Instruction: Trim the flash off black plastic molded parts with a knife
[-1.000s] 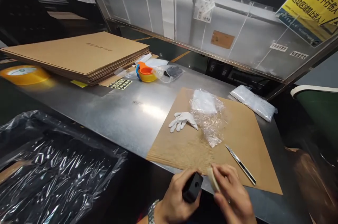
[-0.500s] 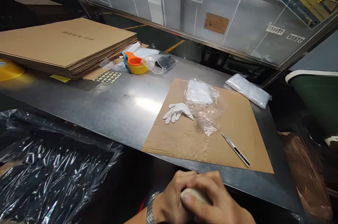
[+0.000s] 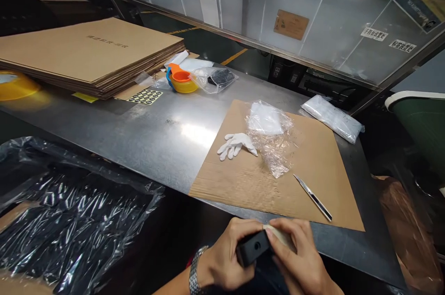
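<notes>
- One black block point(image 3: 252, 247), with one round hole in its face, gripped in my left hand point(image 3: 225, 262), below the near edge of the tabletop point(image 3: 146, 139).
- One pale pad point(image 3: 280, 235), pinched by my right hand point(image 3: 301, 262) against the block.
- One cardboard sheet point(image 3: 313, 179) on the tabletop, carrying one white glove point(image 3: 235, 144), one crumpled clear bag point(image 3: 273, 135) and one slim knife point(image 3: 313, 197).
- One stack of flat cartons point(image 3: 93, 54), far left.
- One orange cup point(image 3: 182, 81).
</notes>
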Motion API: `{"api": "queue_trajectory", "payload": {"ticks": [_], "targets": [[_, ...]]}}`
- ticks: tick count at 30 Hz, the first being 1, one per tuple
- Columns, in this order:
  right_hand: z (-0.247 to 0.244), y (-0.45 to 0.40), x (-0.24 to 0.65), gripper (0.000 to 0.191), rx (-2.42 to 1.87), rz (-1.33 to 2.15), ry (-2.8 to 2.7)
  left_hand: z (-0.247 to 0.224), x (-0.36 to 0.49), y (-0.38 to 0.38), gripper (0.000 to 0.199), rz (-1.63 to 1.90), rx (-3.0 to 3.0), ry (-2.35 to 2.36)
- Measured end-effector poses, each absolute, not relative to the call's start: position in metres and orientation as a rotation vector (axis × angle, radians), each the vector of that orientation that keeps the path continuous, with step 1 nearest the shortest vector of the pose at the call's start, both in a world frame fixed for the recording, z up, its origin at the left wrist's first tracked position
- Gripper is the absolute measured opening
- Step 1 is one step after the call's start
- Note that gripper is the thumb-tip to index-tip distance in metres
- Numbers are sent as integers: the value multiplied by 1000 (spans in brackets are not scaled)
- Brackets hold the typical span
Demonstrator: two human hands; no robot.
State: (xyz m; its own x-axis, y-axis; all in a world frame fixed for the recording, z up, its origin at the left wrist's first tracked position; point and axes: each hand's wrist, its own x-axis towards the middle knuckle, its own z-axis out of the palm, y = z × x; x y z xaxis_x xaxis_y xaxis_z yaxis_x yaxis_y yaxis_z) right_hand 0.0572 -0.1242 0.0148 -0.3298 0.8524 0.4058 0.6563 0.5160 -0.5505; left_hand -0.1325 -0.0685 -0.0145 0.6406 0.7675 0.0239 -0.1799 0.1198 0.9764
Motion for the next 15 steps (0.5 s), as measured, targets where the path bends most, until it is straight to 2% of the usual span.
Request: {"api": "queue_trajectory", "payload": {"ticks": [2,6,8,15], "targets": [[17,-124,57,49,-1234,378,-2046,-15,-131,-66,32,725,1211,523],[15,-117,48,42,-1194,562,-1875,-26,-116,-71,72,757,810,347],[6,-115,39,43,-1208,615,-1750,-32,-106,-75,83,810,558,236],[-39,-148,16,39,-1292,663,-1541,-42,-109,-63,71,782,48,72]]}}
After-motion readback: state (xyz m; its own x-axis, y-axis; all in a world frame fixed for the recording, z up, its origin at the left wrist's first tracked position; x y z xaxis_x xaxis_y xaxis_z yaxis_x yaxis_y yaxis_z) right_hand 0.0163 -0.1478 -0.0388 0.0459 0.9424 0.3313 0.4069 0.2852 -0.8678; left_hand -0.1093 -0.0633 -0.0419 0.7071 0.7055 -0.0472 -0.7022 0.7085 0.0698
